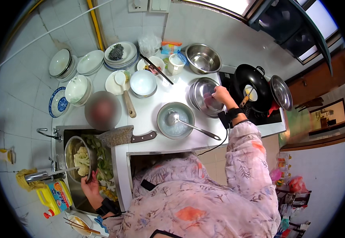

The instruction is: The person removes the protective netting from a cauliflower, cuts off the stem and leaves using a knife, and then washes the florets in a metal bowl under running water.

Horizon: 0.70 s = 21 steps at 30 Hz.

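My left hand [90, 186] grips the near rim of a stainless steel bowl [93, 159] in the sink [86, 205]. Inside the bowl are cauliflower florets [82, 160], and water runs onto them from the faucet [35, 176]. Green leaves and trimmings [102, 163] lie in the sink beside the bowl. Over the counter, the fingers of my right hand [222, 95] pinch together on a shiny steel lid [203, 93]; the exact grip point is hidden. In front of it, a grey-rimmed bowl [163, 132] of water holds a steel ladle [172, 118].
A cleaver [120, 136] lies by the sink's edge, its blade over the basin. Stacked plates [122, 59] and bowls line the wall. A black wok [247, 80] sits on the stove at right. A yellow detergent jug [55, 196] stands left of the sink. One round area is blurred.
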Motion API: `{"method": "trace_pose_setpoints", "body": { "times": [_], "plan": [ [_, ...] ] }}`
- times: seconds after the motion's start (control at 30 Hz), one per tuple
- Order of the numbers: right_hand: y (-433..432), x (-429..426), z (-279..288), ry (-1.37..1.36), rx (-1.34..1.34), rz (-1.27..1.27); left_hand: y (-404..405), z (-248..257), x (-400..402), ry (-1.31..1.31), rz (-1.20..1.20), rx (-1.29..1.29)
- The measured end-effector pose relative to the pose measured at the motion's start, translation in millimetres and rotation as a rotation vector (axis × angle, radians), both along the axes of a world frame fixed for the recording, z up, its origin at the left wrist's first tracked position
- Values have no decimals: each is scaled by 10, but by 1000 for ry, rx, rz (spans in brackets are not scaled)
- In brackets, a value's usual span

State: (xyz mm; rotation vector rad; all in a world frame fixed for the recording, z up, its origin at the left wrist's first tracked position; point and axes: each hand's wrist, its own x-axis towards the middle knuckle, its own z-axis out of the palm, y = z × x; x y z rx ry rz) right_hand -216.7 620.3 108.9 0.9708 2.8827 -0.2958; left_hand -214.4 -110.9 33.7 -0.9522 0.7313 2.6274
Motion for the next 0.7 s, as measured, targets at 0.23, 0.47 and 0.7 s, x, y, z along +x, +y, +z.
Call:
{"method": "trace_pose_setpoints", "body": {
  "times": [0.23, 0.47, 0.7],
  "plan": [
    [132, -261, -352, -33, 51, -91, -9, 48, 91, -16, 55, -62],
    [-19, -291, 9, -126, -153, -251, -40, 51, 96, -41, 54, -72],
    [156, -342, 545, 13, 131, -101, -74, 19, 76, -34, 71, -131]
  ]
}}
